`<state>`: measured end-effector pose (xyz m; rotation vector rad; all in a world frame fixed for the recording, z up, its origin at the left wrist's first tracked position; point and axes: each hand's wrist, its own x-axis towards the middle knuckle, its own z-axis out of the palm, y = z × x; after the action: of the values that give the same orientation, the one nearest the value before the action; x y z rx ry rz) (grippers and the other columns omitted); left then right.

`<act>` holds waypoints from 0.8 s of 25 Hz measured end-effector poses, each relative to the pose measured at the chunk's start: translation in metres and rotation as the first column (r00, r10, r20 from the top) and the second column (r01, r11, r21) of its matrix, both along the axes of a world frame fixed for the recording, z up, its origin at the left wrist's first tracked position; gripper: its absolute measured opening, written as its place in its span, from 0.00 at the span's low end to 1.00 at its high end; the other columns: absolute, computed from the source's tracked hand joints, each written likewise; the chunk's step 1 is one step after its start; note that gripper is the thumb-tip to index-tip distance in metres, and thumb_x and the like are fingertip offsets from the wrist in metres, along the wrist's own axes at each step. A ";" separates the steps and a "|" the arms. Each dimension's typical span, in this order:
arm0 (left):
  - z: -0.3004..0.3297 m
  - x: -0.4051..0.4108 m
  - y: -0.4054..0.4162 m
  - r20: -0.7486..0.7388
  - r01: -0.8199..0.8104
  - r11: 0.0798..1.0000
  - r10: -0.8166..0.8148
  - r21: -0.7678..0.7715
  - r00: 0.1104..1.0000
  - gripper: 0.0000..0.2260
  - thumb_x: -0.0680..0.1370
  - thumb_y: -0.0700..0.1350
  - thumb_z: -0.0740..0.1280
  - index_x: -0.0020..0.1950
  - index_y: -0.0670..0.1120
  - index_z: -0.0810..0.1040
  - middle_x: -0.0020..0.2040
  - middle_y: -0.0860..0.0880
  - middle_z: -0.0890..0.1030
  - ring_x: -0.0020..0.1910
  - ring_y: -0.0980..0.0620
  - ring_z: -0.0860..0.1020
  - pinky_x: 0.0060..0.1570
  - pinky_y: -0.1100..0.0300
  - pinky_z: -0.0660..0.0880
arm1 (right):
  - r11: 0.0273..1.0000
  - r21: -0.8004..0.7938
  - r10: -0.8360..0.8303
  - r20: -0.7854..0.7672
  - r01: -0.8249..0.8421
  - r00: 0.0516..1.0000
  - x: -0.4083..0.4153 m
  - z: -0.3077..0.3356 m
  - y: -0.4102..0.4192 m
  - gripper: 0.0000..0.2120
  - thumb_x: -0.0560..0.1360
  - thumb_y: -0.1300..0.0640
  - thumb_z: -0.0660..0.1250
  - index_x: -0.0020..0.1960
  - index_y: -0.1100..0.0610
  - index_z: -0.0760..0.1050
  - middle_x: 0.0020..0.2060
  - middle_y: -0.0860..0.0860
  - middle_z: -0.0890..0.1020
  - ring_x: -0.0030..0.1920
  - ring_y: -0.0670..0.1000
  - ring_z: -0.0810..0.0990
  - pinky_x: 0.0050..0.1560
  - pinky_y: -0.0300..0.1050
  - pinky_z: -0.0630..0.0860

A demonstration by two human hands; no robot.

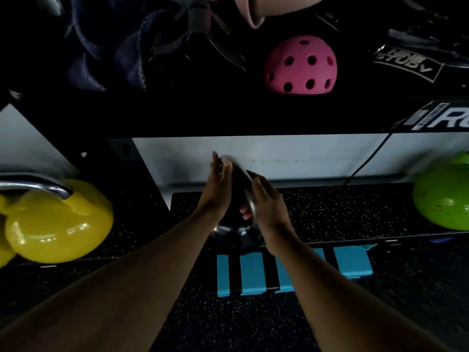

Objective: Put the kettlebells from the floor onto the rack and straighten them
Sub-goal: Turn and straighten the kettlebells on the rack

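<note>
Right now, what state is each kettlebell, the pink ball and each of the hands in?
Black kettlebell: at the lower shelf's front edge, gripped by its handle.
Yellow kettlebell: resting on the shelf, left.
Green kettlebell: resting on the shelf, right.
Pink ball: sitting on the upper shelf.
Left hand: on the handle.
Right hand: closed on the handle.

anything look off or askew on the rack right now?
Yes. The black kettlebell held by the left hand and right hand sits tilted at the speckled rubber shelf's front edge. The yellow kettlebell also leans, chrome handle sideways.
</note>
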<state>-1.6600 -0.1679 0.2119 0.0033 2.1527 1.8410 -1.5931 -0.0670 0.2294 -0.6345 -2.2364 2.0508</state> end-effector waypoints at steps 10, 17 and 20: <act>0.003 -0.033 -0.002 0.002 0.070 0.998 -0.070 0.002 0.998 0.23 0.84 0.56 0.47 0.80 0.57 0.48 0.81 0.47 0.49 0.79 0.46 0.51 0.75 0.50 0.53 | 0.983 -0.180 -0.034 -0.033 0.028 0.999 -0.012 -0.007 -0.029 0.20 0.83 0.47 0.52 0.75 0.45 0.64 0.53 0.57 0.83 0.40 0.47 0.80 0.37 0.41 0.76; 0.002 -0.021 -0.002 -0.019 0.070 0.998 -0.070 -0.002 0.997 0.23 0.85 0.55 0.46 0.80 0.56 0.51 0.81 0.47 0.53 0.78 0.46 0.54 0.72 0.55 0.55 | 0.982 -0.186 -0.042 -0.063 0.030 0.997 -0.001 -0.016 -0.033 0.20 0.83 0.46 0.52 0.75 0.43 0.63 0.58 0.58 0.81 0.38 0.42 0.80 0.35 0.35 0.75; 0.003 -0.023 -0.002 -0.007 0.057 0.998 -0.057 -0.019 0.998 0.22 0.84 0.56 0.46 0.79 0.57 0.52 0.80 0.45 0.55 0.78 0.44 0.57 0.72 0.50 0.57 | 0.989 -0.146 -0.045 -0.085 0.032 0.995 -0.002 -0.015 -0.033 0.20 0.84 0.48 0.52 0.75 0.45 0.63 0.58 0.55 0.81 0.35 0.36 0.81 0.33 0.31 0.74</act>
<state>-1.6831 -0.1702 0.2149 0.0667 2.1529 1.7920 -1.5956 -0.0999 0.2143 -0.5784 -2.0268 2.1910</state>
